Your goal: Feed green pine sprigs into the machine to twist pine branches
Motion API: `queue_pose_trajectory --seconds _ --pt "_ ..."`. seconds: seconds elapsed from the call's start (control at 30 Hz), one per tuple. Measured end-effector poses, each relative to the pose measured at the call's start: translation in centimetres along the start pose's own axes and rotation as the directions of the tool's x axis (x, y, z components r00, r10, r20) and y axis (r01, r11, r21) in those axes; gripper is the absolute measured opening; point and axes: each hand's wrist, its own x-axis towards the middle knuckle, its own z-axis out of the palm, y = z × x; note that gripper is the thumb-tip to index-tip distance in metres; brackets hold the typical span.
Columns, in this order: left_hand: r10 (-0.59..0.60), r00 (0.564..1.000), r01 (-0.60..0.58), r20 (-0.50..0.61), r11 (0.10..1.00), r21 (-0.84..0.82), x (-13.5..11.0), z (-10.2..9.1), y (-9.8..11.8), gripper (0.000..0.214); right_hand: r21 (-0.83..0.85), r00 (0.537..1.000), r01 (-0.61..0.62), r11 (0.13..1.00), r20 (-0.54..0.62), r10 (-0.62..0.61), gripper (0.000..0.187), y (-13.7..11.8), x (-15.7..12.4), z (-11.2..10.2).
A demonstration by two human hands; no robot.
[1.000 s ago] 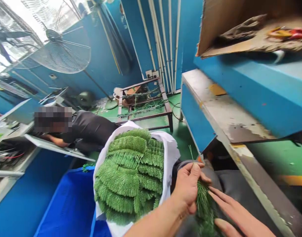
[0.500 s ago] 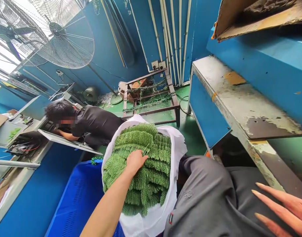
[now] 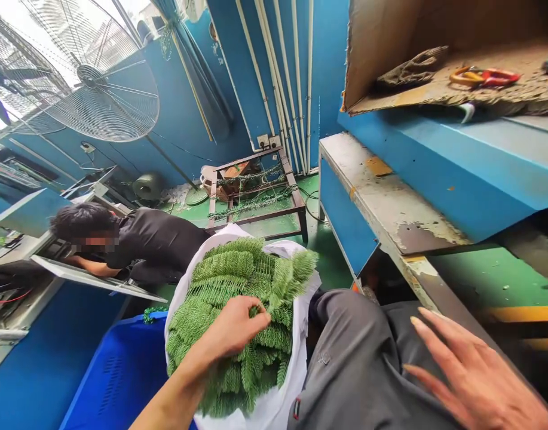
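Observation:
My left hand [image 3: 238, 325] pinches the stem end of an artificial pine sprig [image 3: 295, 273], whose feathery green part points up and to the right above the pile. Under it lies a heap of similar green pine sprigs [image 3: 226, 266], stacked in rows inside a white sack [image 3: 267, 409] with a folded-down rim. My right hand [image 3: 473, 364] is apart from the sack, above my grey trousers [image 3: 345, 364], with its fingers spread and nothing in them.
A blue plastic crate [image 3: 116, 364] stands left of the sack. Further left, a co-worker [image 3: 161, 239] bends over a bench. Ahead is a brown metal frame [image 3: 256, 215] wrapped with green garland. At right are a worn bench [image 3: 385, 197] and a cardboard box [image 3: 376, 54] holding orange-and-red-handled tools.
My left hand has lifted a pine sprig up from the pile. My right hand has come further into view, and the view has turned to the right.

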Motion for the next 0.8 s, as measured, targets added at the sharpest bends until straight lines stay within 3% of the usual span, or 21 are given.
queue_pose_trajectory --seconds 0.07,0.13,0.2,0.23,0.27,0.33,0.37,0.47,0.6,0.7,0.8 --pt "0.047 0.985 -0.013 0.168 0.981 -0.195 -1.7 -0.1 2.3 0.018 -0.037 0.986 0.161 0.986 -0.047 -0.162 0.049 -1.8 2.1 -1.3" --pt "0.101 0.927 0.055 0.362 0.917 -0.394 -2.7 0.3 4.0 0.013 0.008 0.939 0.339 0.941 -0.063 -0.338 0.046 -2.9 4.0 -2.5" --pt "0.166 0.864 0.152 0.475 0.813 -0.561 -2.7 1.0 4.7 0.013 0.099 0.9 0.436 0.894 -0.041 -0.434 0.046 -3.1 5.2 -3.4" --pt "0.193 0.854 0.209 0.482 0.722 -0.66 -2.3 1.5 4.8 0.018 0.137 0.903 0.429 0.893 -0.035 -0.429 0.046 -3.0 5.4 -3.7" --pt "0.212 0.871 0.243 0.443 0.597 -0.765 -1.7 2.2 4.8 0.025 0.162 0.925 0.378 0.912 -0.023 -0.379 0.046 -2.9 5.5 -3.9" --pt "0.182 0.951 0.178 0.25 0.338 -0.924 -0.2 4.0 5.1 0.036 0.168 0.982 0.178 0.97 0.032 -0.186 0.045 -2.8 5.2 -4.1" --pt "0.14 0.978 0.114 0.156 0.274 -0.955 0.6 5.1 5.5 0.04 0.145 0.995 0.069 0.987 0.067 -0.079 0.045 -3.0 5.0 -4.1" --pt "0.026 1.0 -0.026 -0.018 0.336 -0.941 2.2 8.7 8.1 0.058 0.016 0.979 -0.105 0.994 0.178 0.1 0.046 -3.9 4.4 -3.7" --pt "-0.124 0.991 -0.001 -0.043 0.325 -0.946 2.1 11.9 12.4 0.06 -0.062 0.979 -0.044 0.997 0.197 0.055 0.069 -4.1 3.1 -2.6" --pt "-0.057 0.998 0.035 0.018 0.312 -0.949 2.1 12.6 14.6 0.06 -0.048 0.984 -0.012 0.999 0.179 0.02 0.071 -3.0 1.6 -3.1" --pt "-0.012 0.996 0.085 0.085 0.311 -0.947 2.7 12.4 15.2 0.059 0.007 0.986 0.022 1.0 0.163 -0.023 0.053 -1.1 0.6 -6.4"
